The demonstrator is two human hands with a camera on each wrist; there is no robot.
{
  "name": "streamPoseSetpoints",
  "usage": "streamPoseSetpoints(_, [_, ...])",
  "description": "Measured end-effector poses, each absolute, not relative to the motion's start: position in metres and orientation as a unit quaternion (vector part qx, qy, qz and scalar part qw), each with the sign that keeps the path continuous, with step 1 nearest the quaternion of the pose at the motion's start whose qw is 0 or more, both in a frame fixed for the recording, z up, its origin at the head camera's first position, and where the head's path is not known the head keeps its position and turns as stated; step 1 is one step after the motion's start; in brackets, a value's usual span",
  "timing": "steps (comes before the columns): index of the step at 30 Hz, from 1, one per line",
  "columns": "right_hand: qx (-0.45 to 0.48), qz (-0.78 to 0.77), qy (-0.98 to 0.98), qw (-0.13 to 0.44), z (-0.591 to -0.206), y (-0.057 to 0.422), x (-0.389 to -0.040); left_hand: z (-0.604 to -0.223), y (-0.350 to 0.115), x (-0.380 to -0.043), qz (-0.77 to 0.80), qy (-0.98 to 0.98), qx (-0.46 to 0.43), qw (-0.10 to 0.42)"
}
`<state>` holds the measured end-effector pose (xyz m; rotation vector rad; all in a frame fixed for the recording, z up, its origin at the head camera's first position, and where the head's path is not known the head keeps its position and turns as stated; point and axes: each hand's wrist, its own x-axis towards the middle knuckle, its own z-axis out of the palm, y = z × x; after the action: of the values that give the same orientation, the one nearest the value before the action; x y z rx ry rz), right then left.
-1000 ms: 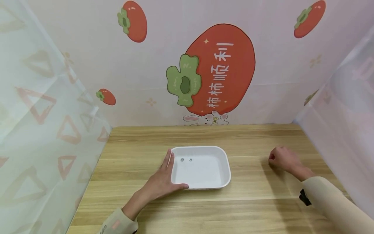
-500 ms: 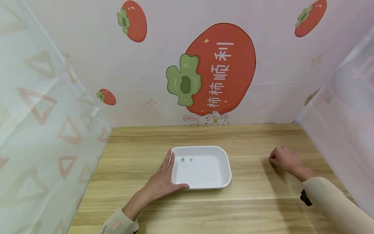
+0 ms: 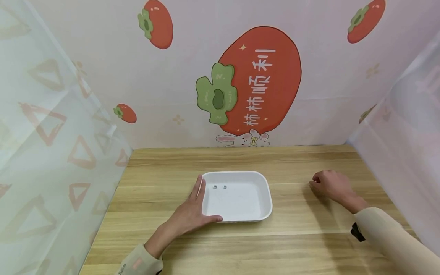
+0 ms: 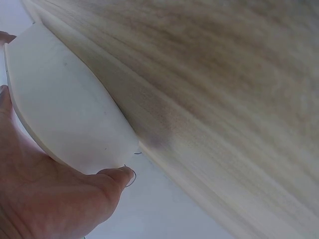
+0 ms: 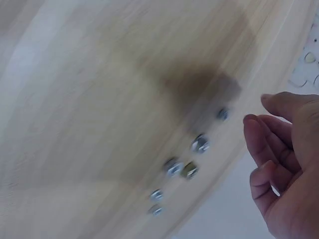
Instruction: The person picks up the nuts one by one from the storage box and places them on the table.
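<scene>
A white rectangular tray [image 3: 237,202] lies on the wooden table, with two small metal nuts [image 3: 214,187] near its back left corner. My left hand [image 3: 190,214] holds the tray's left end, thumb on the front rim and fingers along the left side. In the left wrist view the thumb tip [image 4: 122,175] rests at the tray's edge. To the right of the tray, my right hand [image 3: 333,187] hovers low over the table with loosely bent fingers. The right wrist view shows a gap between thumb and index finger, and several blurred metal nuts [image 5: 200,144] close by, one brass-coloured [image 5: 190,170].
The wooden tabletop [image 3: 275,248] ends at a back wall cloth [image 3: 185,126] printed with persimmons. Translucent patterned sheets [image 3: 58,172] close off the left and right sides. In the head view, my right hand hides the loose nuts.
My right hand has shifted slightly left and back, and its thumb and index finger have come apart a little. The left hand and the tray have stayed in place.
</scene>
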<state>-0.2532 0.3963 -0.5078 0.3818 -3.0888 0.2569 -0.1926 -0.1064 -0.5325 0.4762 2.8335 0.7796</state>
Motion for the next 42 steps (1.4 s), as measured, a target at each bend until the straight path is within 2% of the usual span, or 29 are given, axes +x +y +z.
streamPoseSetpoints(16, [0.225,0.068,-0.964,0.125,-0.473,0.309,-0.253,-0.530,-0.105,-0.193,0.258,0.949,0.159,0.083])
streamPoseSetpoints(21, [0.251,0.083,-0.955,0.137,-0.463,0.289,-0.254,-0.529,-0.105,-0.194,0.256,0.950,0.157,0.086])
streamPoseSetpoints(25, [0.269,0.094,-0.950,0.125,-0.456,0.269,-0.254,-0.530,-0.106,-0.194,0.257,0.950,0.156,0.088])
streamPoseSetpoints(34, [0.301,0.081,-0.949,0.054,-0.444,0.220,-0.257,-0.529,-0.106,-0.192,0.261,0.948,0.157,0.090])
streamPoseSetpoints(42, [0.344,0.067,-0.936,0.014,-0.445,0.185,-0.268,-0.529,-0.106,-0.193,0.260,0.949,0.153,0.096])
